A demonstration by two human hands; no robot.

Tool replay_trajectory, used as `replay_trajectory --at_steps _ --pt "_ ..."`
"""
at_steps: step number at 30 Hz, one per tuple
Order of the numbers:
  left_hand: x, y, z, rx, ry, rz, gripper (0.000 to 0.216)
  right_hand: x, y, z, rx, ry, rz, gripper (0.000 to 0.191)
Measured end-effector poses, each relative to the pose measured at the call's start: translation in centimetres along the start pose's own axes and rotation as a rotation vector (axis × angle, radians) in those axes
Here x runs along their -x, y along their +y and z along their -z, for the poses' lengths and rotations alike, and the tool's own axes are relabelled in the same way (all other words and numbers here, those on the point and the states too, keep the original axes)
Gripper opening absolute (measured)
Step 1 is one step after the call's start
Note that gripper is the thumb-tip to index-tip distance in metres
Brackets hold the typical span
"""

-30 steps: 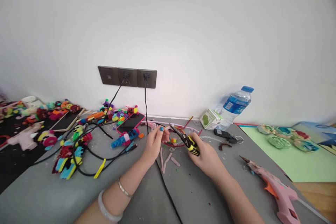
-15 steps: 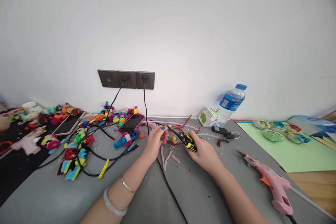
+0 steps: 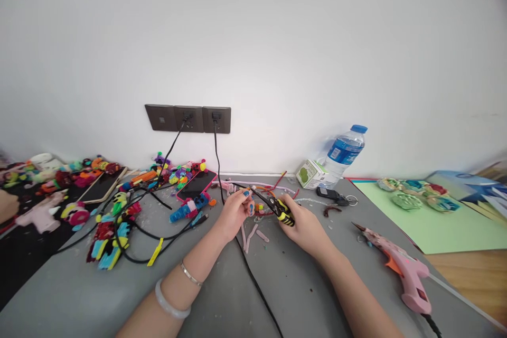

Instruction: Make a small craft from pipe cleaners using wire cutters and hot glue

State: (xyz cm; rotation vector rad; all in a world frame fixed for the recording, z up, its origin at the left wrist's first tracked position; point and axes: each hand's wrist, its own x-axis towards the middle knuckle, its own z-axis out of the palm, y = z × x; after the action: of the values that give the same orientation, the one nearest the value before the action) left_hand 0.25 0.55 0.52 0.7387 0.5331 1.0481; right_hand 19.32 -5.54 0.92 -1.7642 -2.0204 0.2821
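Observation:
My right hand (image 3: 304, 223) is wrapped round the yellow-and-black handles of a pair of pliers (image 3: 285, 213). The dark jaws point up and left, reaching close to the fingertips of my left hand (image 3: 234, 212). Those fingers are pinched together, and whatever is between them is too small to make out. Beneath the hands lie short pale pink pipe cleaner pieces (image 3: 250, 238) on the grey table (image 3: 222, 285). Red and orange pipe cleaners (image 3: 273, 188) are spread behind the pliers, partly hidden by them.
A pink glue gun (image 3: 407, 274) lies at right, near green paper (image 3: 396, 227) with fabric-like flowers. Behind stand a water bottle (image 3: 344, 156) and a small box (image 3: 311, 174); a black key fob (image 3: 331, 195) lies nearby. Pipe cleaner figures (image 3: 113, 237), cables and phones fill the left, where another person's hand (image 3: 7, 206) shows.
The view has shifted slightly. My hands stay close together, the plier jaws still near my left fingertips. At the left edge, the other person's hand has moved lower and further into view.

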Motion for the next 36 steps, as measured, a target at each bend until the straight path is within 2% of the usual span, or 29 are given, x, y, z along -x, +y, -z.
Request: replay_trajectory --at_steps 6,13,21,23,25,28,31,33,35,36 --pt "0.2 0.3 -0.3 -0.007 0.001 0.012 0.031 -0.1 0.0 0.1 -0.009 -0.017 -0.021 0.034" --pt "-0.1 0.0 0.5 -0.014 -0.013 -0.034 0.029 -0.1 -0.3 0.3 -0.024 0.005 -0.02 0.028" --pt "-0.7 0.5 0.8 -0.017 0.201 -0.203 0.031 -0.3 0.2 0.1 -0.057 0.03 -0.035 0.028" --pt "-0.8 0.8 1.0 -0.062 0.234 -0.291 0.033 -0.3 0.2 0.2 -0.062 0.039 -0.036 0.029" --pt "-0.5 1.3 1.2 -0.175 0.254 -0.441 0.036 -0.4 0.2 0.2 -0.065 0.051 -0.046 0.029" --pt "0.5 2.8 0.7 -0.381 0.207 -0.728 0.035 -0.4 0.2 0.3 -0.07 0.075 -0.056 0.028" --pt "2.6 4.6 -1.5 -0.531 0.105 -0.973 0.032 -0.5 0.2 0.3 -0.077 0.086 -0.06 0.027" --pt "5.2 5.8 -3.4 -0.536 -0.009 -1.077 0.038 -0.5 0.2 0.2 -0.08 0.087 -0.061 0.027" --pt "8.9 6.6 -5.0 -0.603 -0.189 -1.134 0.045 -0.5 0.2 0.1 -0.081 0.091 -0.06 0.028" --pt "11.0 6.8 -5.4 -0.665 -0.225 -1.147 0.047 -0.5 0.2 0.1 -0.078 0.094 -0.058 0.028"
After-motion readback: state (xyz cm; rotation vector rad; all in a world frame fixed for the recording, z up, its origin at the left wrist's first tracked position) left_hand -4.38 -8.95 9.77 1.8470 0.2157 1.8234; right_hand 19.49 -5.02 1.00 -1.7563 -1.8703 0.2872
